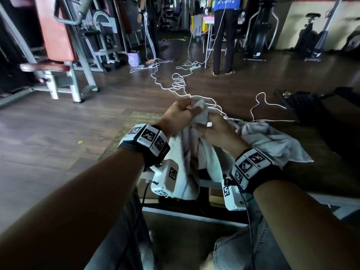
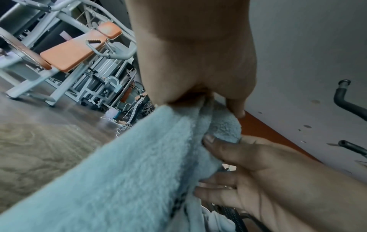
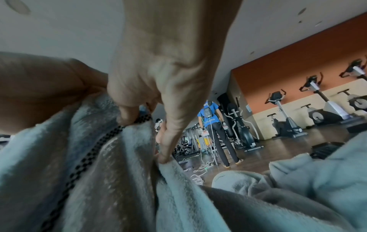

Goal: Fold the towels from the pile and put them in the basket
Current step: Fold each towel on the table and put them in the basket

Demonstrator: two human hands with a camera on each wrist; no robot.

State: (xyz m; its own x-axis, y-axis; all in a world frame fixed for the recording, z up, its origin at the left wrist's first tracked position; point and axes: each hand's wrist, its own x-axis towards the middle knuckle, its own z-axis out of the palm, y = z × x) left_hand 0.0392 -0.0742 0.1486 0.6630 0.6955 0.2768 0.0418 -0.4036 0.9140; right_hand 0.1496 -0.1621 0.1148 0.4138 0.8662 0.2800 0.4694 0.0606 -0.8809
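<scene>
Towel (image 1: 196, 152), pale and fluffy, hangs bunched between both hands above the person's lap. Left hand (image 1: 178, 114) fists its top corner; right hand (image 1: 218, 131) pinches the edge just below. Only the right wrist view shows its black checkered stripe (image 3: 79, 160) and more rumpled towels (image 3: 309, 177) beside.

Both forearms bare — no sleeves in the head view. Left wrist band (image 1: 145, 140): black strap carrying white square tiles, each printed with a black-and-white fiducial marker. Below it hangs a white box-shaped camera unit (image 1: 167, 177), rounded corners, marker tiles on its faces; a thin black cable (image 1: 144, 197) drops from it. Right wrist band (image 1: 251, 164): same black strap, same row of marker tiles. Its white camera box (image 1: 231, 197) sits under the wrist — a black cable (image 1: 250, 221) trails down. Grey-blue denim trousers (image 1: 243, 250) cover both legs.
</scene>
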